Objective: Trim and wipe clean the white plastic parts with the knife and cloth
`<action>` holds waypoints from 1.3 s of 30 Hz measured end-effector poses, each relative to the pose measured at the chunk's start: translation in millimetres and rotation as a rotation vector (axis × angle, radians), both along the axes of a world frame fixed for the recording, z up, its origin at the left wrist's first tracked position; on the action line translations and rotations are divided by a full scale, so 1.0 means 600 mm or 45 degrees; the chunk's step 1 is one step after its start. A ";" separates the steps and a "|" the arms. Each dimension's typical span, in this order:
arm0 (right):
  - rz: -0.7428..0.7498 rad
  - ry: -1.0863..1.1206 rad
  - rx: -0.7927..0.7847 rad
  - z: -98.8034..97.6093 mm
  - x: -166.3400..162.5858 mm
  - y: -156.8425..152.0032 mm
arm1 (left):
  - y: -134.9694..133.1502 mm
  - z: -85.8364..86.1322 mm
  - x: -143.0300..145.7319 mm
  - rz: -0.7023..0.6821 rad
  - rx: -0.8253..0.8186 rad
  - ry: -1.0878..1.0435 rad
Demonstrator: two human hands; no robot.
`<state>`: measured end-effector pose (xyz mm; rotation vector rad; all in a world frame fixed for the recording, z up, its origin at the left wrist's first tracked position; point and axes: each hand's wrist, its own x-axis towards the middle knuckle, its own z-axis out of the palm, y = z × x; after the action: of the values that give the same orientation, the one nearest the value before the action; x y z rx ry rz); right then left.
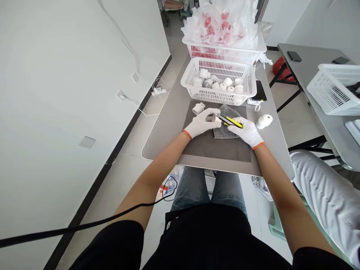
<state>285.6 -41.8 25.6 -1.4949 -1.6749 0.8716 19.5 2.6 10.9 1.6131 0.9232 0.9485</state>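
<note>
My left hand, in a white knit glove with an orange cuff, is closed around a small white plastic part, mostly hidden by the fingers. My right hand, gloved alike, grips a yellow and black utility knife. The knife's front end points left and meets the white part. Under both hands lies a grey cloth on a dark mat. A white plastic fitting sits just beyond my left hand. To the right of my right hand lies a rounded white plastic piece.
Behind the mat stands a white basket of several white parts. A further basket holds plastic bags with red items. A phone lies at the table's right. Another table stands right, beside a person's white-clothed leg. A black cable crosses my left arm.
</note>
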 end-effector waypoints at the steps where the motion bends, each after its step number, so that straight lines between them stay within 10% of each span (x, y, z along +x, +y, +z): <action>1: 0.032 0.017 -0.004 -0.001 0.001 0.001 | 0.002 -0.005 0.002 0.002 0.000 -0.006; 39: -0.035 -0.035 -0.015 0.001 0.002 0.002 | 0.008 -0.010 0.003 0.025 -0.015 -0.056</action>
<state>286.5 -40.5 26.1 -1.5410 -1.6673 0.8514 21.5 7.2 5.1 1.5697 0.9140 0.9864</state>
